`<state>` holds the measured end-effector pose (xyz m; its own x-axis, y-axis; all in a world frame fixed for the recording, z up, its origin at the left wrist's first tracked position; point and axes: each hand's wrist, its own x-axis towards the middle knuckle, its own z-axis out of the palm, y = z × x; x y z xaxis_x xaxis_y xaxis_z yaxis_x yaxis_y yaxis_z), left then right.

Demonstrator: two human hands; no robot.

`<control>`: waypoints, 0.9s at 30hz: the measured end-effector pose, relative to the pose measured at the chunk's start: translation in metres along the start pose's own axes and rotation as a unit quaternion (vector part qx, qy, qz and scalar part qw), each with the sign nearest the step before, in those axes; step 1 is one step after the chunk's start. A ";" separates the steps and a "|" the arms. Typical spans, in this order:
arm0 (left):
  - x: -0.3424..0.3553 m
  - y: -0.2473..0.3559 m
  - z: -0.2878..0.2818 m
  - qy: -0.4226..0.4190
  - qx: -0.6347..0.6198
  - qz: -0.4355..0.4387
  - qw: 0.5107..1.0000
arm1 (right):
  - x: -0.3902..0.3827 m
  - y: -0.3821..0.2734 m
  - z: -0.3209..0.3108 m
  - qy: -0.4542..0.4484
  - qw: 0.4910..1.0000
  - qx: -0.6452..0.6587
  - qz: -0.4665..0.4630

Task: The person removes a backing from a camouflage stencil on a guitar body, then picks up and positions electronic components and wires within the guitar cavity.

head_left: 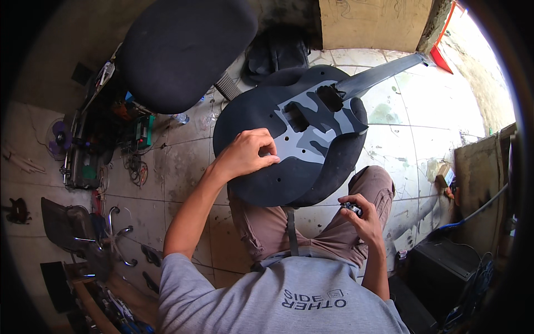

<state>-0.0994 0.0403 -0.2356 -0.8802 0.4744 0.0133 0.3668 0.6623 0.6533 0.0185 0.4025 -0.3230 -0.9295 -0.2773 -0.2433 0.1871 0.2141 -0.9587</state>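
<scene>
One small object [351, 208], partly hidden, sits in the right hand [365, 218].

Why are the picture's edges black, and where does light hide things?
Head view: the fisheye lens leaves a dark round rim; glare bleaches the opening at upper right; the black pad shows little detail; the guitar body looks clear, but the small dark object in the right hand is hard to make out.
</scene>
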 end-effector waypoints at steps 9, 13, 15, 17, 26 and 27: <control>0.007 0.000 0.000 -0.008 -0.009 -0.042 0.999 | 0.000 0.004 -0.001 -0.013 1.000 0.000 0.009; 0.007 -0.003 0.000 -0.009 -0.020 -0.033 0.999 | -0.001 0.003 -0.002 -0.008 1.000 -0.004 0.001; 0.007 -0.001 -0.002 -0.019 -0.035 -0.041 0.998 | -0.001 0.003 -0.002 -0.005 1.000 -0.003 0.000; 0.008 0.000 -0.001 -0.019 -0.027 -0.043 0.999 | -0.001 0.004 -0.002 -0.004 1.000 -0.006 0.004; 0.008 0.000 0.001 -0.011 -0.015 -0.032 0.999 | 0.001 0.006 0.001 -0.001 1.000 -0.001 0.009; 0.009 0.001 0.001 -0.011 -0.008 -0.031 0.999 | 0.001 0.006 0.001 -0.002 1.000 -0.002 0.012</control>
<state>-0.1060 0.0462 -0.2355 -0.8945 0.4450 -0.0442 0.3062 0.6816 0.6646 0.0192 0.4029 -0.3295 -0.9238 -0.2750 -0.2666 0.2080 0.2243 -0.9521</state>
